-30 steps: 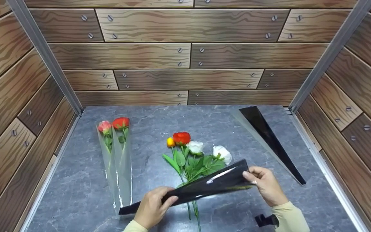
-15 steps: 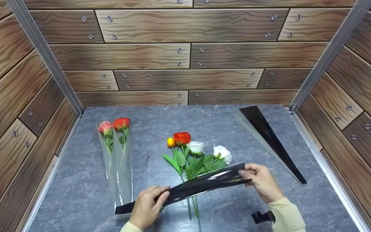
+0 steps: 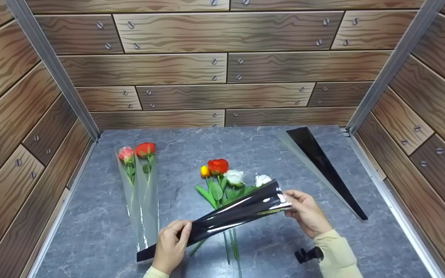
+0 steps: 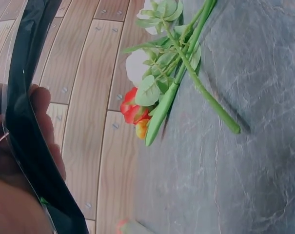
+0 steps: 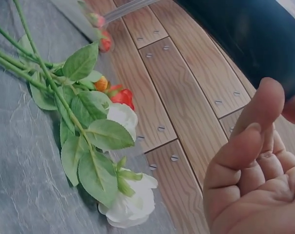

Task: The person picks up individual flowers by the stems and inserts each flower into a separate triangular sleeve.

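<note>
My left hand (image 3: 170, 245) grips a black flower sleeve (image 3: 234, 216) near its narrow end, thumb on top. My right hand (image 3: 305, 212) pinches the rim of its wide mouth. The glossy cone slants up to the right, above the stems of a loose flower bunch. In that bunch are a red flower (image 3: 218, 166), a yellow-orange tulip (image 3: 204, 171), a white rose (image 3: 235, 177) and a second white rose (image 3: 262, 180), which the sleeve partly hides. In the right wrist view the right thumb and fingertips touch the dark film's edge.
Two flowers, one pink (image 3: 126, 153) and one red (image 3: 145, 148), lie in clear sleeves at the left. A flat sleeve with a black face (image 3: 325, 170) lies at the right. Plank-patterned walls (image 3: 222, 69) enclose the grey marbled table (image 3: 99, 216). Something black (image 3: 307, 255) shows by the right cuff.
Both hands and the black sleeve have shifted left. The sleeve's wide end has risen over the right-hand white rose and looks rounder than half a second ago. The flowers have stayed put.
</note>
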Demonstrator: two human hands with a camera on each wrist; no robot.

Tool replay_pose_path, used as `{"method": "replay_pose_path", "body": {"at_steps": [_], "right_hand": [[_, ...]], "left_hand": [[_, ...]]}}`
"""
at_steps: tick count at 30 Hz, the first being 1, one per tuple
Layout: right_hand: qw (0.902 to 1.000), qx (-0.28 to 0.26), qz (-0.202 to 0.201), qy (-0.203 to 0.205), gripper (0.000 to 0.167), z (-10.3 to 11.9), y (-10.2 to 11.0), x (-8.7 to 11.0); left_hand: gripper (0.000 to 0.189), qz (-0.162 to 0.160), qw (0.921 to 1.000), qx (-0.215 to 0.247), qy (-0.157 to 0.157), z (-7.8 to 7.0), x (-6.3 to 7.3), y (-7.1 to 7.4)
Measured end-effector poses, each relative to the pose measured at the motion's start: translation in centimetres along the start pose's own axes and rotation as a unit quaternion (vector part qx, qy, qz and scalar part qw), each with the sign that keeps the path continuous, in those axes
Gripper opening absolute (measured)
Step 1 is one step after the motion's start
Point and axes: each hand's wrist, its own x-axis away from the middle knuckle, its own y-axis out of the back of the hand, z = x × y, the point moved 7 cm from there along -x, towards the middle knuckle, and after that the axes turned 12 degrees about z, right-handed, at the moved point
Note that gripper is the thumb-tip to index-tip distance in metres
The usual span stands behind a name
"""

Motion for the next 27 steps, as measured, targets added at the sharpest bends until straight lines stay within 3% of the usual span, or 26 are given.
{"method": "replay_pose_path", "body": {"at_steps": [6,11,17,20,27], "right_hand": [[0.9991,-0.029,-0.026,-0.020,0.013,-1.2,0.3,-0.5],[0.9959,0.035,-0.022,-0.081,0.014,-4.5,-0.5,-1.4],[0.9843,0.095,-0.012,-0.148,0.038,-9.4,-2.5,-2.7],[0.9824,0.089,-0.019,-0.163,0.042,-10.8,-3.4,-3.5],[0.9820,0.037,-0.069,-0.172,0.034,-12.2,-4.5,-5.1]], "left_hand": [[0.015,-0.041,0.9990,-0.019,0.009,0.4,0.3,0.6],[0.014,-0.085,0.9950,-0.047,0.023,0.7,0.5,1.4],[0.011,-0.101,0.9900,-0.078,0.059,1.6,0.4,1.2],[0.010,-0.106,0.9884,-0.084,0.070,1.9,0.3,1.0],[0.008,-0.118,0.9864,-0.094,0.065,1.7,0.2,0.8]]}}
